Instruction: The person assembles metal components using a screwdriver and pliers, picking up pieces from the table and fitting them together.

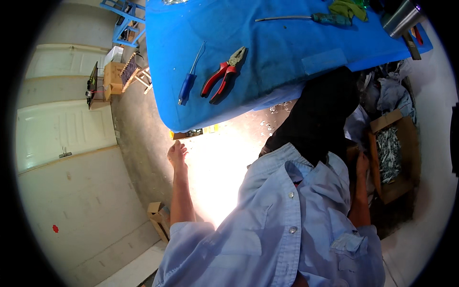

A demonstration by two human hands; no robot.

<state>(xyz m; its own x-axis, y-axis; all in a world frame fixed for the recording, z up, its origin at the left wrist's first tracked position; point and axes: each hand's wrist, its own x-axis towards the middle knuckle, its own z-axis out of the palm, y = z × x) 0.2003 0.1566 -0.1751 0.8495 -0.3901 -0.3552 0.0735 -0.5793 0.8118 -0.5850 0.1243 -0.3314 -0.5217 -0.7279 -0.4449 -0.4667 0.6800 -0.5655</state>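
Note:
My left hand [177,153] hangs below the near left edge of the blue-covered table, nothing visible in it, its fingers loosely apart. Just beyond its fingertips is a small yellow-edged box [187,134] with small dark pieces, partly hidden by the tabletop. Low on the right, my right hand [363,163] is beside an open cardboard box [400,180] filled with thin silvery metal pieces [387,154]; its fingers are too shadowed to make out. On the table lie red-handled pliers [223,75] and a blue-handled screwdriver [189,81], both untouched.
The blue tablecloth [272,52] also carries a long green-handled screwdriver [330,19], a green cloth [348,8] and a steel tumbler [401,19]. Plastic bags [394,95] crowd the right side. A blue stool [125,21] and cardboard boxes [113,79] stand at far left.

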